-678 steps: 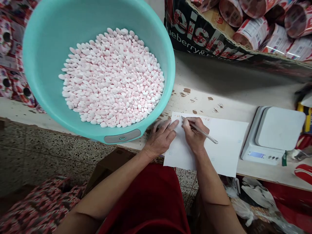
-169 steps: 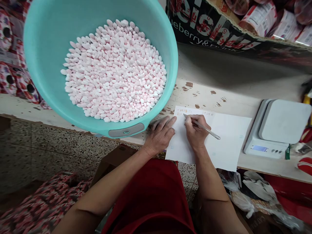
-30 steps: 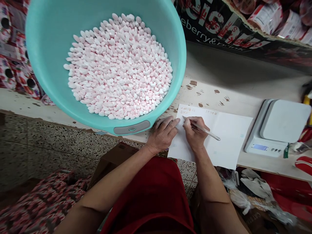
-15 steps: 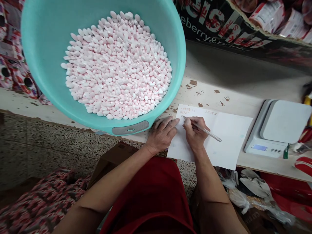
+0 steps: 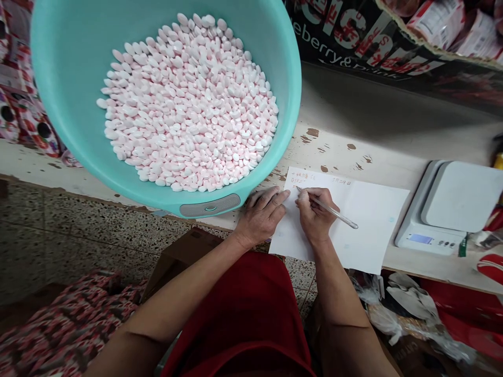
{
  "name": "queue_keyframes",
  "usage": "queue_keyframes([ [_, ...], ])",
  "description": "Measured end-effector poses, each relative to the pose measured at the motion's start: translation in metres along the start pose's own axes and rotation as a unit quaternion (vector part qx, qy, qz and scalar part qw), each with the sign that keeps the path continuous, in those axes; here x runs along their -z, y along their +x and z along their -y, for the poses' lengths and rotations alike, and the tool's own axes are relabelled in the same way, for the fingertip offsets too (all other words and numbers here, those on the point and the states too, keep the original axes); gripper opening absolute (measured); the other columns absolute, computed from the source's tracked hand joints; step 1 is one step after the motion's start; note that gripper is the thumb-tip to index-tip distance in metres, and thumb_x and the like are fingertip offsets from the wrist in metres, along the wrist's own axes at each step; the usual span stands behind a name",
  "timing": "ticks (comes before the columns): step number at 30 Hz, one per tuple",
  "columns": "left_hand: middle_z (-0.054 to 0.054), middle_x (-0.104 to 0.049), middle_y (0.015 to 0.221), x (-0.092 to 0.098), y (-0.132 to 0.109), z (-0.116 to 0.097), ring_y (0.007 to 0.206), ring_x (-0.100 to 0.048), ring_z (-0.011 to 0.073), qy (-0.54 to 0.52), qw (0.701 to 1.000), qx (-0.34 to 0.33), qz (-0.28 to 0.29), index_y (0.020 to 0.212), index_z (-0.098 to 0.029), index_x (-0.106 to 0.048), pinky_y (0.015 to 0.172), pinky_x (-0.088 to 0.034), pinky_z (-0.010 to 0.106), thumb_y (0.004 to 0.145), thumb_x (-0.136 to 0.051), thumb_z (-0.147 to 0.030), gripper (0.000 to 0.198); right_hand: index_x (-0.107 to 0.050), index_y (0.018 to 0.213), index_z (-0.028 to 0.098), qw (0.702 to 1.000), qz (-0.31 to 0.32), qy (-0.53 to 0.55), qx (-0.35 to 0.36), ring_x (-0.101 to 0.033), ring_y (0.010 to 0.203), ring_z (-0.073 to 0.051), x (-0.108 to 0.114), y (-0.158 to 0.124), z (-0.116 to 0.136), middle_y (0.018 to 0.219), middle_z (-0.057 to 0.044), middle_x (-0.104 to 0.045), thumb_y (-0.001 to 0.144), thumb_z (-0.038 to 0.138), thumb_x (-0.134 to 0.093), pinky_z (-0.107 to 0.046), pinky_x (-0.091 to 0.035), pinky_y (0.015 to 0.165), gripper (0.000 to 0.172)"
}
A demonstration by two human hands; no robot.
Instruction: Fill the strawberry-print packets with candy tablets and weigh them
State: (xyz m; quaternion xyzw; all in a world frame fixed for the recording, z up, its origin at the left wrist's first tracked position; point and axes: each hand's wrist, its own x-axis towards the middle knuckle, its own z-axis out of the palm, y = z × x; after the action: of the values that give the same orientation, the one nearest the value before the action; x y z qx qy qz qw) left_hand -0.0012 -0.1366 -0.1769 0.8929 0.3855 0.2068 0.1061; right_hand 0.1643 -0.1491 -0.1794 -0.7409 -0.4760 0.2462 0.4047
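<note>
My right hand [image 5: 317,212] grips a clear pen [image 5: 343,218], its tip on a white sheet of paper [image 5: 365,220] near the upper left corner. Short lines of reddish handwriting run along the top of the sheet. My left hand [image 5: 262,215] lies with its fingers stretched out, fingertips at the paper's left edge, nothing held in it. Just beyond that hand stands a large turquoise basin [image 5: 63,104], partly filled with pale pink and white oval tablets [image 5: 192,110].
A white digital scale [image 5: 459,196] stands right of the paper on the worn table [image 5: 334,141]. Behind is a black printed carton [image 5: 373,44] of red-and-white packets. More packets [image 5: 23,104] lie left of the basin. An opened cardboard box [image 5: 181,256] and plastic bags [image 5: 393,319] sit below the table edge.
The pen tip has moved very slightly right and a further small mark shows on the paper. My left hand stays where it was. The view has shifted a little.
</note>
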Motion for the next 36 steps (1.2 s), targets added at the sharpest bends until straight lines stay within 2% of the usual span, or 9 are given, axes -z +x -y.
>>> queue_keyframes([
  [14,0.003,-0.065,0.133,0.0013,0.0017,-0.0007,0.128,-0.053,0.0235,0.011,1.0,-0.004,0.002,0.088,-0.02,-0.065,0.103,-0.041,0.04,0.091,-0.055,-0.014,0.012,-0.059,0.084,0.022,1.0,0.008,-0.009,0.01,-0.062,0.056,-0.01,0.0017,0.0011,0.002,0.068,0.004,-0.065,0.088,0.028,-0.059,-0.026,-0.053,0.056,0.007],
  [19,0.004,-0.064,0.134,0.0012,0.0009,-0.0001,0.129,-0.052,0.0235,0.003,1.0,-0.002,0.006,0.091,-0.02,-0.066,0.104,-0.041,0.041,0.091,-0.054,-0.013,0.014,-0.059,0.083,0.023,0.999,0.022,-0.006,0.035,-0.062,0.055,-0.01,0.0021,0.0022,0.0032,0.067,0.004,-0.065,0.088,0.026,-0.059,-0.026,-0.052,0.055,0.006],
  [30,0.004,-0.066,0.132,0.0016,0.0023,-0.0008,0.127,-0.054,0.0235,0.008,1.0,-0.003,-0.002,0.09,-0.02,-0.065,0.103,-0.041,0.04,0.091,-0.055,-0.013,0.013,-0.059,0.082,0.023,0.999,0.015,-0.017,0.044,-0.059,0.055,-0.009,0.003,0.0019,0.003,0.068,0.004,-0.065,0.087,0.024,-0.059,-0.025,-0.049,0.055,0.005],
  [36,0.005,-0.065,0.134,0.001,0.0008,-0.0009,0.13,-0.052,0.0228,0.0,1.0,0.003,0.001,0.097,-0.021,-0.067,0.105,-0.04,0.04,0.092,-0.052,-0.013,0.017,-0.059,0.081,0.023,0.998,0.001,-0.021,0.052,-0.057,0.053,-0.008,0.0026,0.0024,0.0022,0.069,0.004,-0.064,0.086,0.023,-0.059,-0.025,-0.047,0.052,0.005],
])
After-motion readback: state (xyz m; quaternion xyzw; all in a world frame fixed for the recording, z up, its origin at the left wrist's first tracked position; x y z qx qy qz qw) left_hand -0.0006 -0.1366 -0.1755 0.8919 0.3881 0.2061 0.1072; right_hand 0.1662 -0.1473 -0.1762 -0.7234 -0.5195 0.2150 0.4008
